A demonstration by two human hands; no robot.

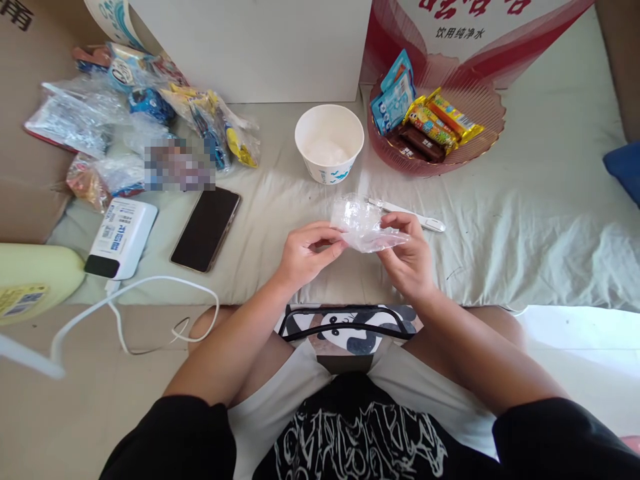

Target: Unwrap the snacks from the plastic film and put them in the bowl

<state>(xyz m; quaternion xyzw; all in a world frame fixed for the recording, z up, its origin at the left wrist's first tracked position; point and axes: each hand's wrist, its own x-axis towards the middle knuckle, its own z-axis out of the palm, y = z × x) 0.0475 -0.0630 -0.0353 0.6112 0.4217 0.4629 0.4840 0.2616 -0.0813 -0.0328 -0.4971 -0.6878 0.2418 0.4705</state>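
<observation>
We see the left hand (pixel 309 255) and right hand (pixel 413 260) pinching a clear, crinkled plastic bag (pixel 367 227) between them, over pale green cloth (pixel 530 220). Just beyond: a slim white tool (pixel 431 223); farther, a white paper tub (pixel 327 158) beside a pink ribbed bowl (pixel 489 110) of wrapped snacks (pixel 430 127).
</observation>
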